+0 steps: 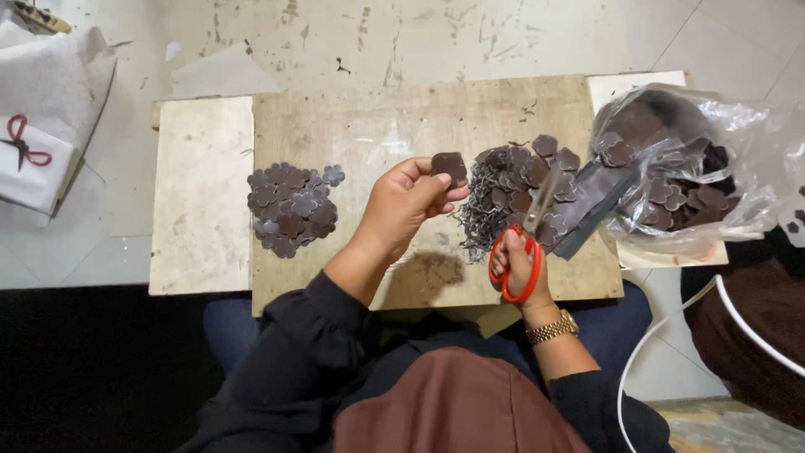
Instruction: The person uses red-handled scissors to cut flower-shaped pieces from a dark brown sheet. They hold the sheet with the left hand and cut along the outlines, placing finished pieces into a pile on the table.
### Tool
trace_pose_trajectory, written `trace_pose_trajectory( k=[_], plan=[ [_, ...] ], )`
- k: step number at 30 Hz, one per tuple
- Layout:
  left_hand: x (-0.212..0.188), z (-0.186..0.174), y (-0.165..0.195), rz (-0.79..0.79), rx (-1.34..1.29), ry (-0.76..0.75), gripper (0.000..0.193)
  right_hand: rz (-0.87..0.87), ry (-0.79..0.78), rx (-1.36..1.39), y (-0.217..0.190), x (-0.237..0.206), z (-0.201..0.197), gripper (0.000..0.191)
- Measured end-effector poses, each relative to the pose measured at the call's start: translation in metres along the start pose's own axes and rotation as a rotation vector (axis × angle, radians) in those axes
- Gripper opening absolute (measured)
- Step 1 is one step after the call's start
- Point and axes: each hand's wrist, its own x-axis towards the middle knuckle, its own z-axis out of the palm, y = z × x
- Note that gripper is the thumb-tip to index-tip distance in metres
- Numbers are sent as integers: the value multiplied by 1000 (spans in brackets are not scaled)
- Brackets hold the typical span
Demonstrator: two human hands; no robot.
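My left hand [408,204] pinches a small dark brown flower-shaped cutout [449,166] between thumb and fingers, raised above the wooden board [394,126]. My right hand [521,267] grips red-handled scissors [516,268], whose blades point up and away over a heap of dark cutouts and thin trimmings [511,189]. A separate pile of cut flower shapes [291,210] lies on the board to the left of my left hand.
A clear plastic bag [688,168] full of dark pieces sits at the right. A pale slab [201,193] lies beside the board's left edge. White cloth with a red loop [33,151] is at far left; a white cable [671,335] curves at lower right.
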Motion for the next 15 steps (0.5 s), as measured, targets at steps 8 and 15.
trace_pose_trajectory(
  k=[8, 15],
  plan=[
    [-56, 17, 28, -4, 23, 101, 15, -45, -287, -479, -60, -34, 51, 24],
    [-63, 20, 23, -8, -59, 103, 15, 40, -412, -410, -93, -63, 76, 30]
  ],
)
